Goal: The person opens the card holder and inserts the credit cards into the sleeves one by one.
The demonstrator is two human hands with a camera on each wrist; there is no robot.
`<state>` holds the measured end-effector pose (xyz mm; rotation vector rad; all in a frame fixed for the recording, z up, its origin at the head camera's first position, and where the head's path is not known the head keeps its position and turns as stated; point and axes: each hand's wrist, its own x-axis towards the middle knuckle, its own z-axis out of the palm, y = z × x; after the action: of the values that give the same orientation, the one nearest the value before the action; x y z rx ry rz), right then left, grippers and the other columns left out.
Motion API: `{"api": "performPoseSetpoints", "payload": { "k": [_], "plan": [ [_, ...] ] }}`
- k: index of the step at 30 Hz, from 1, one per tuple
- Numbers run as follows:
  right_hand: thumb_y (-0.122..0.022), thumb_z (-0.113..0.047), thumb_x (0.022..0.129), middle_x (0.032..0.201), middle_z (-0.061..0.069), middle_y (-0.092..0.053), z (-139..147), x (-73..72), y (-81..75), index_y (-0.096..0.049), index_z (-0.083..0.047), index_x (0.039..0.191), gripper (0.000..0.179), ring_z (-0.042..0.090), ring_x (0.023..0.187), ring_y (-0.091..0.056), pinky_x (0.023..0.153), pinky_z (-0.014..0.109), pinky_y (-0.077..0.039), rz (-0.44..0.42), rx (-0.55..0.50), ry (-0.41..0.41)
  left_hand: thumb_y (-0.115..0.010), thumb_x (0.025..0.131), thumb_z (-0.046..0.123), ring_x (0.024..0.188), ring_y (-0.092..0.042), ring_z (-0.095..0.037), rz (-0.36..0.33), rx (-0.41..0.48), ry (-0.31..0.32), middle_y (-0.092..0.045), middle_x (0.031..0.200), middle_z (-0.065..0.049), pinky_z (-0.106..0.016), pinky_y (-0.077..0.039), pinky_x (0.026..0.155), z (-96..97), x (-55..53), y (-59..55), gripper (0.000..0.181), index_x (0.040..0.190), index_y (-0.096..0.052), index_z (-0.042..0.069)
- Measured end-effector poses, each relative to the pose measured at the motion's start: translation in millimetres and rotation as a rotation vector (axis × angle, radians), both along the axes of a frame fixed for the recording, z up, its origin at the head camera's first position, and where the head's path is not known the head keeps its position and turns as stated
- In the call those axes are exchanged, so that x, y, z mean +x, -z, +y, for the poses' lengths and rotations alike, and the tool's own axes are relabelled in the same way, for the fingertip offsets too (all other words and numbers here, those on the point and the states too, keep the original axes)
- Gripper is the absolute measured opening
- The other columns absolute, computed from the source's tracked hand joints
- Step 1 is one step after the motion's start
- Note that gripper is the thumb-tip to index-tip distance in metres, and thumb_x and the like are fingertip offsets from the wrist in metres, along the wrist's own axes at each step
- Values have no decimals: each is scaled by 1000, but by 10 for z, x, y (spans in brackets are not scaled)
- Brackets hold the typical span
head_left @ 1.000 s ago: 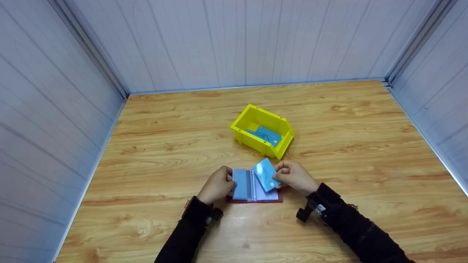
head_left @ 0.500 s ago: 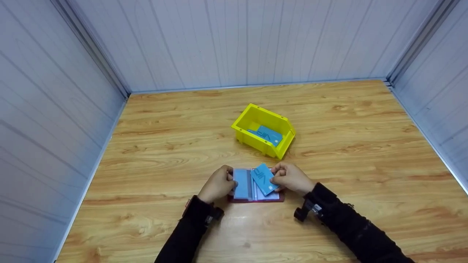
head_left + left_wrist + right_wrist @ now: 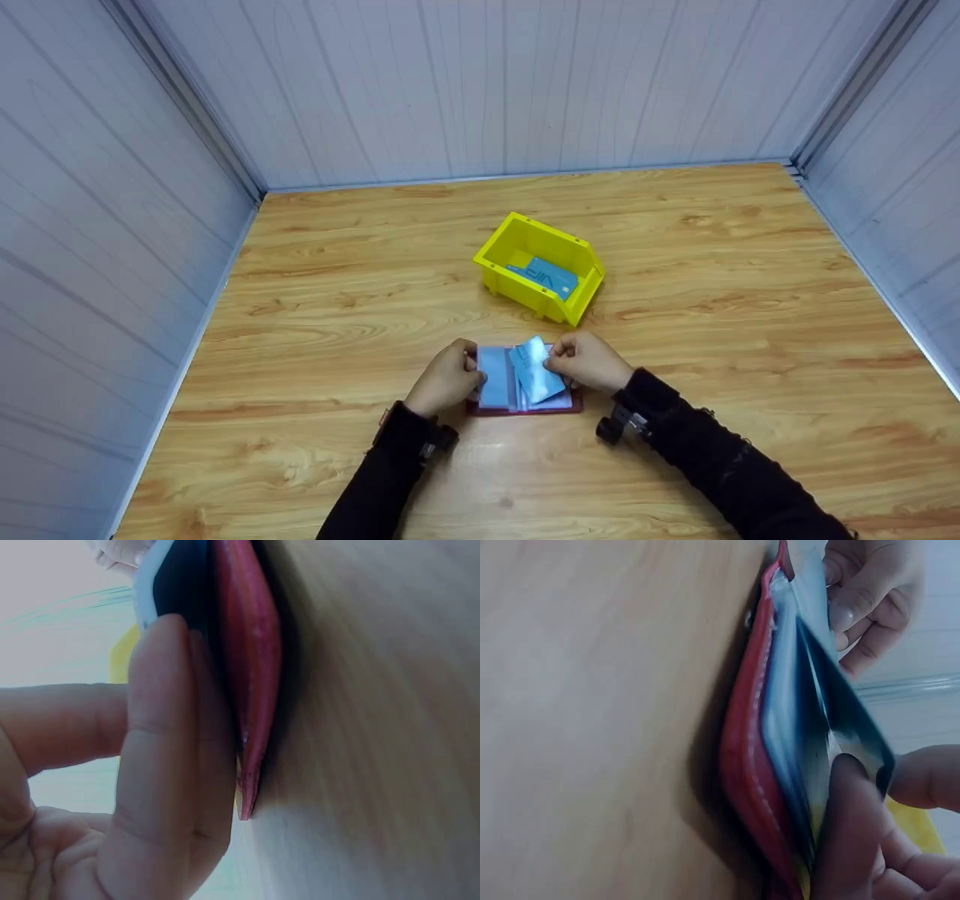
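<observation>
A card holder (image 3: 493,384) with a red cover and clear sleeves lies spread open on the table. Its left sleeve has a blue card in it. My left hand (image 3: 444,380) grips the left sleeve pages by their outer edge, thumb on top. Between thumb and fingers of my right hand (image 3: 591,361) is a blue card (image 3: 534,379), tilted over the right-hand sleeve. In the right wrist view this card (image 3: 851,709) looks dark and slants up from the pages above the red cover (image 3: 739,735). Whether its lower end is inside the sleeve, I cannot tell.
Behind the card holder stands a yellow bin (image 3: 517,289) with several blue cards (image 3: 553,277) in it, one showing "VIP". Pale panel walls (image 3: 450,90) border the wooden table (image 3: 337,285) at the back and both sides.
My right hand has shifted slightly left, carrying the card farther over the right-hand sleeve and turning its angle. My left hand stays in place on the card holder.
</observation>
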<state>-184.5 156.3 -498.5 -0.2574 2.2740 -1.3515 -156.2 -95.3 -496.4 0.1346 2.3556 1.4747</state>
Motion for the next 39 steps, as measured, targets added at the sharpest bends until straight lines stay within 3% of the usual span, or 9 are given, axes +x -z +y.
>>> {"api": "performPoseSetpoints", "payload": {
  "k": [5,11,17,23,29,39],
  "plan": [
    [-68,-15,89,60,-3,-55,-30,-11,-5,-63,-2,83,16,6,49,-51,46,17,-45,-35,21,-17,-57,88,-4,62,-61,-11,4,-4,-2,-55,78,-5,-27,-56,59,6,4,-3,44,129,-43,-13],
    [-69,-14,89,60,0,-60,-87,-17,-1,-60,-2,93,16,7,49,-57,46,19,-49,-116,18,2,-57,88,-4,61,-60,-11,8,-5,-9,-56,78,-5,-26,-56,59,7,10,-14,47,131,-42,-13],
    [-72,-14,86,60,1,-62,-130,-18,16,-57,0,94,22,7,48,-59,46,20,-51,-117,-9,12,-58,87,-4,61,-61,-12,4,-17,-16,-58,78,-6,-28,-56,59,11,11,-7,48,131,-43,-13],
    [-72,-13,86,59,0,-63,-171,-17,13,-61,-1,86,17,7,48,-60,46,20,-51,-95,-22,7,-57,88,-4,63,-63,-13,-28,19,-20,-60,80,-9,-29,-58,62,16,5,-3,48,132,-41,-13],
    [-68,-13,88,62,1,-64,-208,-9,8,-62,1,87,15,7,48,-60,47,20,-51,-75,-23,-16,-57,89,-4,62,-62,-12,-30,31,-17,-57,81,-8,-29,-59,62,19,3,5,50,135,-40,-13],
    [-61,-7,90,67,3,-64,-277,8,0,-61,5,96,14,8,52,-61,51,20,-54,-142,-93,-33,-57,87,-4,59,-61,-11,-6,30,-26,-53,78,-5,-28,-58,59,35,2,11,47,131,-43,-13]
  ]
}}
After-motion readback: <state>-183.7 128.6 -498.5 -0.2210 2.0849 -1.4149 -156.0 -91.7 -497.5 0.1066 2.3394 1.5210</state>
